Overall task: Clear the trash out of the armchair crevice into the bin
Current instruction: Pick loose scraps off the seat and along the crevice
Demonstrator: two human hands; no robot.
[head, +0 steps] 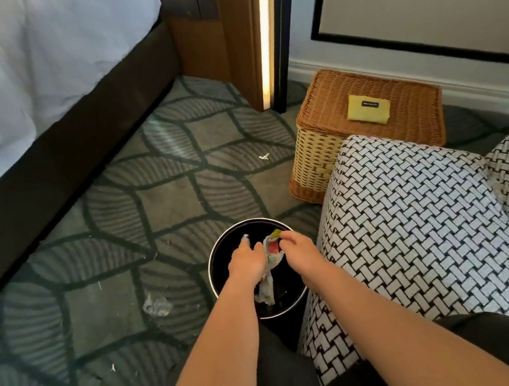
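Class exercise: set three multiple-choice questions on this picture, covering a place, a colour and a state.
1. Where does the bin stand? A on the bed; B on the carpet beside the armchair; C on a shelf.
2. What colour is the pouch on the wicker basket? A yellow; B blue; C red.
3. The left hand and right hand are: A empty; B holding trash over the bin; C pressing the armchair.
B: carpet surrounds it. A: plainly yellow. B: both grip trash above it.
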